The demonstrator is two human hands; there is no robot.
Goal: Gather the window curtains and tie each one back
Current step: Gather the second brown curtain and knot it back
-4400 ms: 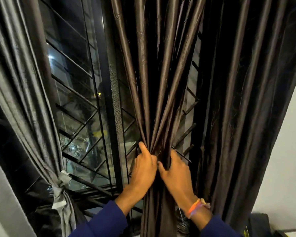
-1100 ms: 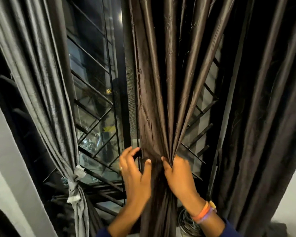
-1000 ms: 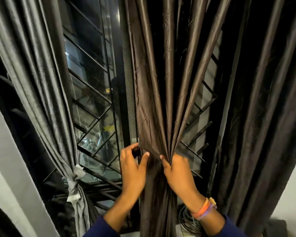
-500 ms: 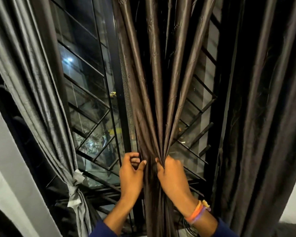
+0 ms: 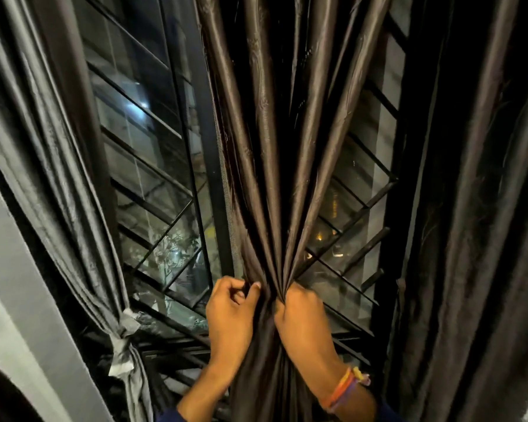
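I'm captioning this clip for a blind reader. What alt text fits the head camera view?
Two hands bunch a dark brown curtain at a barred window: the left hand and right hand grip its gathered folds side by side. At left, a grey curtain is already tied back; another dark curtain hangs loose at right.

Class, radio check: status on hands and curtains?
Both hands, left and right, grip middle curtain, bunched, untied. Left curtain already tied. Nothing obstructing.
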